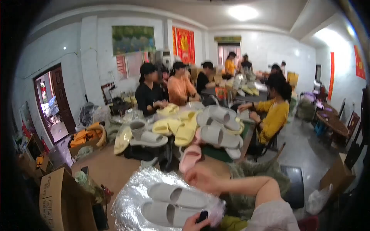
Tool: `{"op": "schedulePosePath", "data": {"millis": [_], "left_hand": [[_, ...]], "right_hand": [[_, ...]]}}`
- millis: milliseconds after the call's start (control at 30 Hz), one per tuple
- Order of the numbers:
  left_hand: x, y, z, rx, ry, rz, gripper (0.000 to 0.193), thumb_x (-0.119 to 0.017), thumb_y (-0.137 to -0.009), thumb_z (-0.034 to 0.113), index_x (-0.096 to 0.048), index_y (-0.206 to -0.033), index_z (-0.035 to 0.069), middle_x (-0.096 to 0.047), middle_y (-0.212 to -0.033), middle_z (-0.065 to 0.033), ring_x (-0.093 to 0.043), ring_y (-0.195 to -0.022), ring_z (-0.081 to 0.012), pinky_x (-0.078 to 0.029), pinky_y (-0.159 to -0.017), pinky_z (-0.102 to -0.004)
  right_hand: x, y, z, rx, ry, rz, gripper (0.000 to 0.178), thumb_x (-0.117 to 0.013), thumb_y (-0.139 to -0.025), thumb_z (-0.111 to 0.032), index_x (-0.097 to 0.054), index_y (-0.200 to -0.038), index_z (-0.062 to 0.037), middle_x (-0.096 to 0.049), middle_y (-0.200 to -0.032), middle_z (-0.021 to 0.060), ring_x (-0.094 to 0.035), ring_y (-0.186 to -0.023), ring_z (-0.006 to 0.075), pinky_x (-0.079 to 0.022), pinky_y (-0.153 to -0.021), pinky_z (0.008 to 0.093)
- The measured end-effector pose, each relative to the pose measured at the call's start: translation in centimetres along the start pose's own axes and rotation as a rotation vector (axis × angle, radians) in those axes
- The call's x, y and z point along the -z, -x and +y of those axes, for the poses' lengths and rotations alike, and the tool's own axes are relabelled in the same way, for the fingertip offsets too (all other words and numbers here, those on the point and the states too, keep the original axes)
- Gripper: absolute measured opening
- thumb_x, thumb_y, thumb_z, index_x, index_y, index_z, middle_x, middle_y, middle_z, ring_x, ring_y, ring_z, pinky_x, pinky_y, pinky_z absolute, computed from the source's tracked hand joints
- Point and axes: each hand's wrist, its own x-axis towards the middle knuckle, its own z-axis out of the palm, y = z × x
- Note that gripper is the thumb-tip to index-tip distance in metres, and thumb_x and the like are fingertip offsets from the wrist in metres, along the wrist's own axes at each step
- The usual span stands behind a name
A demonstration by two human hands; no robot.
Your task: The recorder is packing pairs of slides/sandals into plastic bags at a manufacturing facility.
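Observation:
Two pairs-matched grey slippers (173, 195) lie side by side on crinkled clear plastic wrap (129, 200) in front of me. My left hand (195, 223), at the lower edge, has its fingers around a small black object (202, 216) whose kind I cannot make out. It is close beside the heel ends of the grey slippers. Across the wrap from the right reaches my right hand (200, 179), blurred, with fingers that look bent. Just beyond it a pink slipper (190, 157) leans against the pile. Whether the right hand holds anything is hidden by the blur.
Yellow slippers (185, 133) and grey slippers (219, 136) are heaped on the table ahead. An opened cardboard box (52, 200) and a bottle (83, 179) stand at the left. Several people sit along the table, including one in a yellow top (275, 119) at the right.

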Motion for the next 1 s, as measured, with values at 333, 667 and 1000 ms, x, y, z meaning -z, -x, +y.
{"op": "schedulePosePath", "data": {"millis": [333,667,1000], "left_hand": [[-0.7,-1.2,0.7,-0.191,0.084,0.059,0.042,-0.071,-0.092,0.014,-0.051,-0.127,0.001,-0.057,-0.103,-0.0006,-0.054,-0.094,-0.0090,-0.048,-0.081,-0.0278],[-4.8,-1.7,3.0,-0.142,-0.015,0.142,0.033,-0.053,-0.103,0.020,-0.056,-0.130,0.001,-0.061,-0.095,-0.0016,-0.056,-0.084,-0.0098,-0.049,-0.079,-0.0278],[-9.5,-1.2,3.2,-0.290,-0.850,0.380,0.020,-0.056,-0.098,0.022,-0.062,-0.102,0.004,-0.065,-0.080,-0.0178,-0.063,-0.073,-0.0394,-0.048,-0.064,-0.0457]], "right_hand": [[0.1,10.5,-3.8,-0.342,-0.301,-0.080,0.005,-0.066,-0.089,-0.003,-0.070,-0.087,-0.0004,-0.066,-0.077,0.0071,-0.061,-0.069,0.0141,-0.047,-0.061,0.0272],[0.5,14.9,-4.8,-0.692,-0.379,-0.245,0.030,-0.047,-0.100,-0.010,-0.058,-0.126,0.0006,-0.063,-0.074,0.0061,-0.057,-0.065,0.0119,-0.048,-0.062,0.0294],[1.4,16.5,-2.8,-1.016,-1.423,-0.326,0.012,-0.051,-0.101,-0.020,-0.054,-0.106,-0.0095,-0.043,-0.070,-0.0054,-0.035,-0.058,0.0060,-0.025,-0.046,0.0229]]}}
